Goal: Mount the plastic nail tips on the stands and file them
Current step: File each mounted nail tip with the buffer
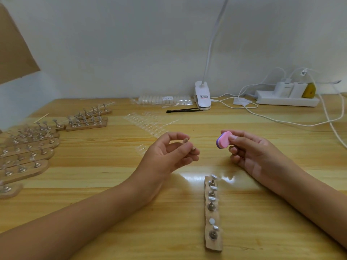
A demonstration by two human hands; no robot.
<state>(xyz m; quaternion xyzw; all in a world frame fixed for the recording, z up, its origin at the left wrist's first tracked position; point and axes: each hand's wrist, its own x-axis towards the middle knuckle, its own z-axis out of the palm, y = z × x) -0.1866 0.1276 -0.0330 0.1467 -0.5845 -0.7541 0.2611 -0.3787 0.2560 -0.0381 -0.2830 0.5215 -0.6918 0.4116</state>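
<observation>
My left hand (pixel 169 152) hovers over the table middle and pinches a small stand with a nail tip (pixel 186 141) between thumb and fingers. My right hand (pixel 251 152) holds a pink and purple buffer block (pixel 223 140), apart from the tip. Below them lies a wooden base (pixel 214 241) carrying several metal stands (pixel 211 206) with clear nail tips mounted. One white magnet spot (pixel 212 220) on it is bare. Loose clear nail tips (pixel 150 124) lie further back.
Several more wooden bases with stands (pixel 28 147) crowd the left side. A bag of nail tips (pixel 163 100), a black tool (pixel 184 110), a clip lamp (pixel 202 96) and a power strip with cables (pixel 287 98) line the back edge.
</observation>
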